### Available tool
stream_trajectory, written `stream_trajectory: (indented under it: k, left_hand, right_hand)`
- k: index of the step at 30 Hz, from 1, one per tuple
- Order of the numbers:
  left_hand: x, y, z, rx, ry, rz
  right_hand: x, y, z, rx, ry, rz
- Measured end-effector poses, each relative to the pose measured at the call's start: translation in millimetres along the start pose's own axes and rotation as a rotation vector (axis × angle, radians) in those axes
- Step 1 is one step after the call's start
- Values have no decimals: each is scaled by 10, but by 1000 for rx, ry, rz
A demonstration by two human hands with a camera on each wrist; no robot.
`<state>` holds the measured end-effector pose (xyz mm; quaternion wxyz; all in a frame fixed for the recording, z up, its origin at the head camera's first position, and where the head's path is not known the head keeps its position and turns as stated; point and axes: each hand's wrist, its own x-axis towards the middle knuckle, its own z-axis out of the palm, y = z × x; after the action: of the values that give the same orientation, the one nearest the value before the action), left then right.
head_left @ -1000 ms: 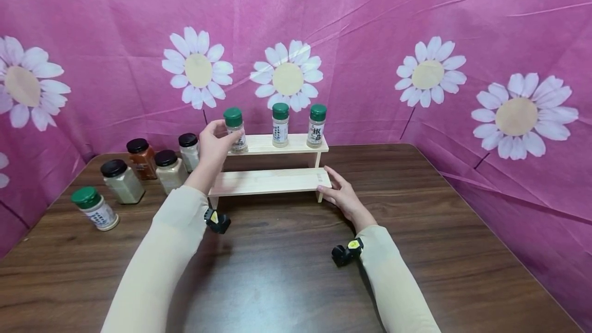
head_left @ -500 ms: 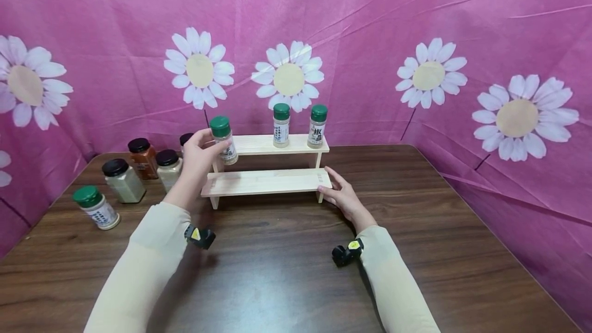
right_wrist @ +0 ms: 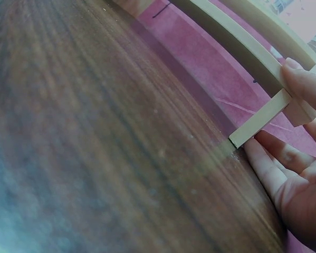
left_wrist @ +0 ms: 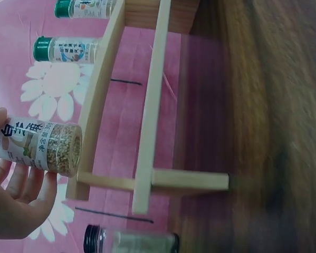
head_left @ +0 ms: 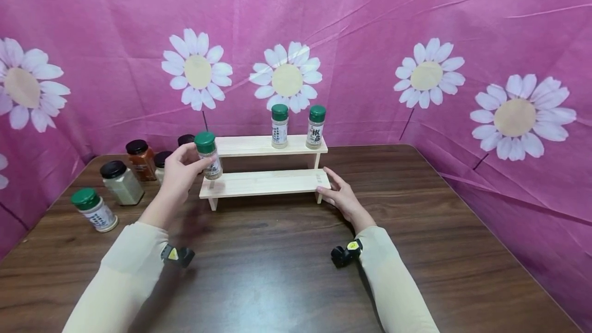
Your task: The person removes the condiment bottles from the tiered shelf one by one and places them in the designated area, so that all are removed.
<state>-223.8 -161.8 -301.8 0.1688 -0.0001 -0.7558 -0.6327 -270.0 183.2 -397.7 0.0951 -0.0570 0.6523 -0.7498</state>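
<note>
My left hand (head_left: 178, 172) holds a green-capped shaker jar of sesame seeds (left_wrist: 41, 146) between thumb and fingers. In the head view the jar overlaps the left end of the two-tier wooden rack (head_left: 263, 183); the left wrist view shows it raised above the lower board. My right hand (head_left: 343, 197) grips the right end of that lower board, its thumb (right_wrist: 305, 84) on the board and other fingers by the leg. Two more green-capped shaker jars, one left (head_left: 279, 127) and one right (head_left: 316, 128), stand upright on the upper board's right half.
Left of the rack, on the brown table (head_left: 277, 271), are a green-capped shaker (head_left: 99, 215), a black-capped jar of pale powder (head_left: 124, 186), a jar of red-brown powder (head_left: 142, 162) and two black-capped jars partly behind my left hand. A pink flowered cloth (head_left: 361, 66) hangs behind.
My left hand has lifted the sesame jar off the upper board's left end and brought it left, down and nearer. My right hand stays on the rack.
</note>
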Motion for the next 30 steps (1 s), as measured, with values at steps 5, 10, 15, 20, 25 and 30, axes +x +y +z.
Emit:
stream_trajectory:
  k: [5, 10, 15, 20, 25, 30]
  left_hand:
    - [-75, -46, -164, 5, -32, 25]
    - [-136, -86, -354, 129, -59, 25]
    - [-207, -110, -506, 206, -82, 20]
    - [-269, -149, -623, 198, -81, 12]
    - [-313, -193, -743, 169, -77, -17]
    - [-331, -265, -843, 196, -69, -42]
  right_hand:
    - [-1, 6, 7, -2, -1, -2]
    - [-1, 3, 6, -6, -5, -5]
    - [-1, 1, 2, -12, -1, 0]
    - [2, 11, 7, -13, -6, 3]
    - [3, 13, 15, -13, -11, 3]
    - [10, 10, 11, -19, 3, 3]
